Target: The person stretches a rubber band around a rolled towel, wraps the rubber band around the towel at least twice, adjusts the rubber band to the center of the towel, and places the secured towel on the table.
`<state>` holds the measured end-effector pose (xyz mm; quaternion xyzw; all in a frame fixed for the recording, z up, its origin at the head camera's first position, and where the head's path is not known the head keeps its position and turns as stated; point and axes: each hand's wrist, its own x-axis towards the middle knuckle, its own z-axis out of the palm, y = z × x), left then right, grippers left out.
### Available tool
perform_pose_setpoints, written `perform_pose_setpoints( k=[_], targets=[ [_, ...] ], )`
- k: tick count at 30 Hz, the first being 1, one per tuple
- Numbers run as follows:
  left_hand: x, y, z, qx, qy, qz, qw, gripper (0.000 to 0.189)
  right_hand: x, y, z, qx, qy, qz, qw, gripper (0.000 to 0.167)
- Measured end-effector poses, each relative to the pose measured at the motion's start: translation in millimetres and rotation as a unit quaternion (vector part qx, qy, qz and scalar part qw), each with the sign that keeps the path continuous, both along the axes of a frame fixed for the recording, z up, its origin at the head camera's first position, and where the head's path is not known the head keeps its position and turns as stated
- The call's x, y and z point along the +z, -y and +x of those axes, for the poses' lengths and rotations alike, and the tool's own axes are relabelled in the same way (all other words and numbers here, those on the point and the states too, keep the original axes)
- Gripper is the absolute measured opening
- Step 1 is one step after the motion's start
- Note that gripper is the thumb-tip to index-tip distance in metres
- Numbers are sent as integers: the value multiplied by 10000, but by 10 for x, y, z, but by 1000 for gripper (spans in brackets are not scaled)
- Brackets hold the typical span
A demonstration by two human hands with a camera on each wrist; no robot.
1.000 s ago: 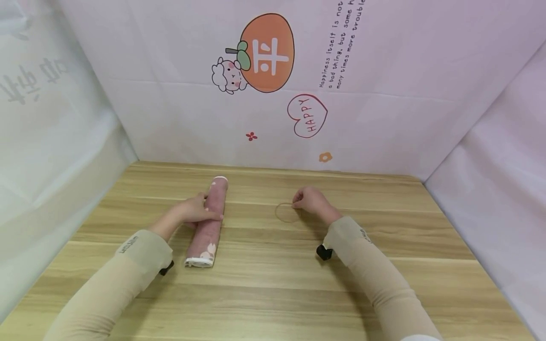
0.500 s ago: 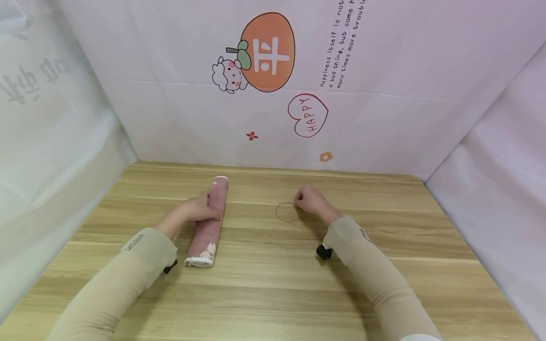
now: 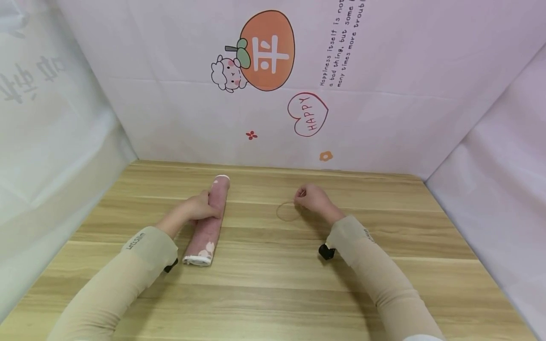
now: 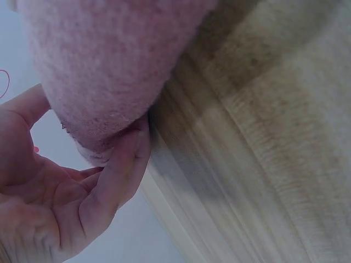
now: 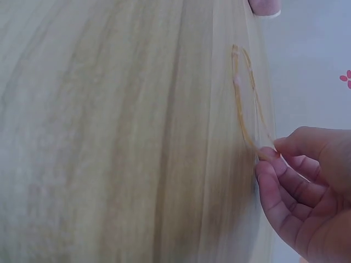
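- Head view: left hand (image 3: 198,207) curls partway round pink roll (image 3: 206,237), white-edged with pale print, slanting on or just over wooden table (image 3: 264,293), left of centre; right hand (image 3: 313,198), well apart, pinches elastic band (image 3: 277,214). Looks like a hold-and-ready step; next move likely calls for snug roll, steady pinch.
- Left wrist view: roll's surface fuzzy; thumb one side, fingertips tucked beneath.
- Right wrist view: thumb and fingertips nearly together on band's end; tan loop hangs out thin, narrow, slack-looking.
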<state>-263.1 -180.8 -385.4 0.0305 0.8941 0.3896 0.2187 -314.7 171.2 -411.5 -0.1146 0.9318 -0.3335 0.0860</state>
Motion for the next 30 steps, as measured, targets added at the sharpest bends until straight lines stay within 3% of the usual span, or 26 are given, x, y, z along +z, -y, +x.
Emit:
perform_pose_setpoints(
  k=[9,19,23,30],
  targets=[
    [50,-6,0,-38,-200,-206,9996,91,2,-38,6,19,172,-224,9996,17],
    [82,23,-42,-418,-446,-786,9950,89,31,-46,18,-70,303,-426,9986,14],
    [96,25,-60,-573,-629,-1029,9910,80,30,-40,15,-57,298,-469,9984,14],
    [150,17,-55,-771,-873,-1114,9869,70,62,-48,20,-110,395,-753,9963,17]
  ],
)
